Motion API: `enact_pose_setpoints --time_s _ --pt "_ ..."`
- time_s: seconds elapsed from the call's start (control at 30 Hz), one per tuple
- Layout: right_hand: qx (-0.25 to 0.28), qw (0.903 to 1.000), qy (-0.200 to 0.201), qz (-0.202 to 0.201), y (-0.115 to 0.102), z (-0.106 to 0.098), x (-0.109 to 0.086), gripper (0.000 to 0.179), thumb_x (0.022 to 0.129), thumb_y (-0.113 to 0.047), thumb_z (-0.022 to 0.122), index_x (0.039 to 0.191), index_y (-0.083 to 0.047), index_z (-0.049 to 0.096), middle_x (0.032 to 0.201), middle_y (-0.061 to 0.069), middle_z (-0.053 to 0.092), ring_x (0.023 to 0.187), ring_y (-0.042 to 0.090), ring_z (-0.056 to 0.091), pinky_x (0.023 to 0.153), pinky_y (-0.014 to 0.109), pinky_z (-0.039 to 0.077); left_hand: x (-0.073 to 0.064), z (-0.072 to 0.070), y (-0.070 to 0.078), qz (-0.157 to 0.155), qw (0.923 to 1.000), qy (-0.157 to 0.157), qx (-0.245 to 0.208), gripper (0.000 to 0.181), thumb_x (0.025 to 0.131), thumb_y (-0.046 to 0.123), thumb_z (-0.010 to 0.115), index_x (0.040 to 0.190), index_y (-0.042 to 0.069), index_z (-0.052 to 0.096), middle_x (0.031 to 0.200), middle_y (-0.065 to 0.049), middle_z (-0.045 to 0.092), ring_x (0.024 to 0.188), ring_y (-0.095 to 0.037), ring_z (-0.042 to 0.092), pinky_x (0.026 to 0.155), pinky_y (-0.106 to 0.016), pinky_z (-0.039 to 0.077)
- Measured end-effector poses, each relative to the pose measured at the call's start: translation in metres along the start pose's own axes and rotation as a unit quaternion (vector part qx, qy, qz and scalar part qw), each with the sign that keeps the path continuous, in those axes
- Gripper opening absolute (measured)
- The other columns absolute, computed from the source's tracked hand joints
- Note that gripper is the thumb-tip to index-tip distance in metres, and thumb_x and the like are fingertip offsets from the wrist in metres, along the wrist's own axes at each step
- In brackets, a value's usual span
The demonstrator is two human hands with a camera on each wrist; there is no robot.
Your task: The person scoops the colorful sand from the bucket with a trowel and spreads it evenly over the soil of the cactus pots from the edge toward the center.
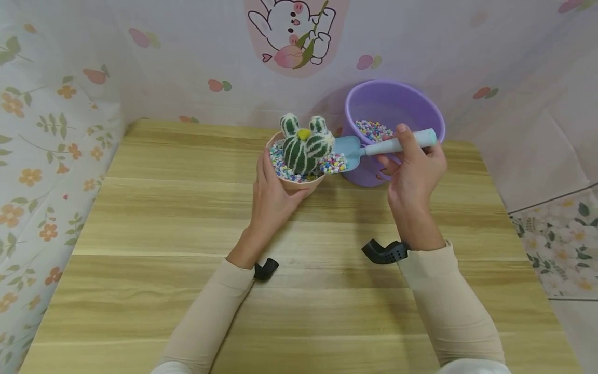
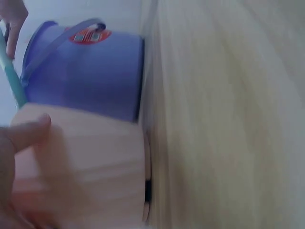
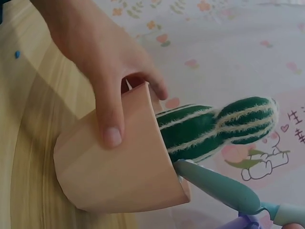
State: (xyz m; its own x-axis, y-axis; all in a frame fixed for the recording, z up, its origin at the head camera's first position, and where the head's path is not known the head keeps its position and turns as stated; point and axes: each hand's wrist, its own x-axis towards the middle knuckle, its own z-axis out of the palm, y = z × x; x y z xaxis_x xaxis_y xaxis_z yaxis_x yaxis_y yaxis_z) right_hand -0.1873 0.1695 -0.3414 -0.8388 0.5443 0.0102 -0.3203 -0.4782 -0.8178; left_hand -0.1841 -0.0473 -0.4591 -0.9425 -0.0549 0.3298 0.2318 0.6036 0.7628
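Observation:
A peach flowerpot (image 3: 109,157) stands on the table, holding a green cactus (image 1: 301,153) with white stripes and a yellow flower, set in multicoloured pebbles (image 1: 280,158). My left hand (image 1: 273,195) grips the pot's near left side, thumb on its outer wall. With my right hand (image 1: 417,174) I hold a trowel (image 1: 402,143) by its pale handle. Its blue blade, carrying coloured pebbles, reaches the pot's right rim beside the cactus. In the right wrist view the blade (image 3: 221,186) tip meets the rim; the pebbles on it are hidden there.
Right behind the pot stands a purple bucket (image 2: 90,71) with more pebbles (image 1: 371,130) inside and a handle. A patterned cloth wall (image 1: 187,62) rises at the table's back edge. The wooden table (image 1: 317,311) spreads in front. A small blue bit (image 3: 17,54) lies on it.

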Motion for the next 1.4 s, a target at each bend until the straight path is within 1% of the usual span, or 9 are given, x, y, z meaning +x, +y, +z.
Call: enact_pose_setpoints --time_s 0.1,0.2,0.33,0.5,0.67,1.0,1.1,1.2,1.4 --pt "-0.009 1.0000 -0.003 -0.001 -0.001 0.001 0.000 0.033 0.071 -0.008 0.086 0.090 0.005 0.062 0.077 0.016 0.066 0.066 0.028 0.071 0.044 0.032 0.054 0.005 -0.008 -0.006 -0.012 0.9969 -0.044 -0.063 0.124 0.069 0.037 0.088 0.156 0.009 0.003 0.160 -0.012 0.013 0.143 -0.031 0.027 0.110 -0.055 0.030" --pt "-0.019 0.9998 -0.007 -0.002 -0.003 0.002 0.000 0.031 0.073 -0.007 0.085 0.090 0.005 0.062 0.077 0.015 0.066 0.067 0.027 0.071 0.044 0.032 0.054 0.010 -0.014 -0.014 -0.027 0.9888 -0.086 -0.119 0.125 0.071 0.032 0.088 0.157 0.019 -0.003 0.162 -0.005 0.009 0.147 -0.023 0.018 0.116 -0.049 0.024" --pt "-0.027 0.9995 -0.014 -0.003 -0.003 0.003 0.001 0.030 0.073 -0.007 0.085 0.086 0.005 0.060 0.074 0.016 0.066 0.065 0.027 0.071 0.044 0.032 0.053 0.013 -0.016 -0.020 -0.035 0.9820 -0.110 -0.150 0.126 0.071 0.029 0.088 0.157 0.022 -0.004 0.162 -0.005 0.010 0.147 -0.020 0.016 0.118 -0.044 0.020" --pt "-0.035 0.9992 -0.019 -0.004 -0.003 0.005 0.002 0.030 0.072 -0.006 0.086 0.084 0.003 0.059 0.075 0.016 0.067 0.064 0.026 0.070 0.045 0.032 0.054 0.011 -0.013 -0.018 -0.037 0.9831 -0.095 -0.152 0.125 0.071 0.029 0.088 0.157 0.021 -0.002 0.161 -0.007 0.013 0.146 -0.022 0.019 0.117 -0.045 0.021" --pt "-0.044 0.9987 -0.022 -0.009 -0.003 0.006 0.002 0.030 0.072 -0.006 0.086 0.085 0.003 0.060 0.076 0.016 0.068 0.065 0.026 0.070 0.046 0.034 0.054 0.007 -0.008 -0.013 -0.042 0.9877 -0.073 -0.132 0.127 0.071 0.031 0.088 0.157 0.019 -0.003 0.162 -0.008 0.010 0.147 -0.025 0.018 0.116 -0.047 0.022" --pt "-0.050 0.9982 -0.029 -0.014 -0.003 0.010 0.001 0.031 0.071 -0.006 0.086 0.082 0.002 0.057 0.085 0.016 0.067 0.067 0.027 0.070 0.047 0.034 0.055 0.000 -0.003 -0.005 -0.055 0.9932 -0.031 -0.098 0.127 0.068 0.033 0.090 0.157 0.016 0.001 0.158 -0.014 0.020 0.142 -0.031 0.028 0.111 -0.050 0.031" --pt "-0.049 0.9982 -0.032 -0.015 -0.004 0.011 0.000 0.033 0.071 -0.006 0.086 0.082 0.001 0.056 0.086 0.016 0.068 0.067 0.026 0.070 0.046 0.034 0.055 0.002 -0.005 -0.005 -0.057 0.9938 -0.038 -0.088 0.129 0.066 0.037 0.091 0.157 0.016 0.001 0.156 -0.015 0.021 0.140 -0.032 0.031 0.109 -0.052 0.033" --pt "-0.050 0.9980 -0.034 -0.018 -0.005 0.011 0.000 0.033 0.070 -0.006 0.086 0.081 0.001 0.056 0.086 0.017 0.068 0.066 0.026 0.070 0.046 0.034 0.054 0.007 -0.008 -0.009 -0.055 0.9923 -0.061 -0.093 0.132 0.065 0.039 0.091 0.156 0.020 -0.002 0.158 -0.012 0.017 0.141 -0.030 0.029 0.110 -0.051 0.032" --pt "-0.052 0.9977 -0.037 -0.022 -0.005 0.012 0.001 0.032 0.072 -0.005 0.085 0.080 0.001 0.055 0.083 0.017 0.068 0.067 0.026 0.070 0.047 0.036 0.055 0.015 -0.012 -0.016 -0.041 0.9832 -0.100 -0.147 0.131 0.066 0.037 0.090 0.156 0.028 -0.004 0.161 -0.005 0.012 0.144 -0.023 0.022 0.115 -0.046 0.025"
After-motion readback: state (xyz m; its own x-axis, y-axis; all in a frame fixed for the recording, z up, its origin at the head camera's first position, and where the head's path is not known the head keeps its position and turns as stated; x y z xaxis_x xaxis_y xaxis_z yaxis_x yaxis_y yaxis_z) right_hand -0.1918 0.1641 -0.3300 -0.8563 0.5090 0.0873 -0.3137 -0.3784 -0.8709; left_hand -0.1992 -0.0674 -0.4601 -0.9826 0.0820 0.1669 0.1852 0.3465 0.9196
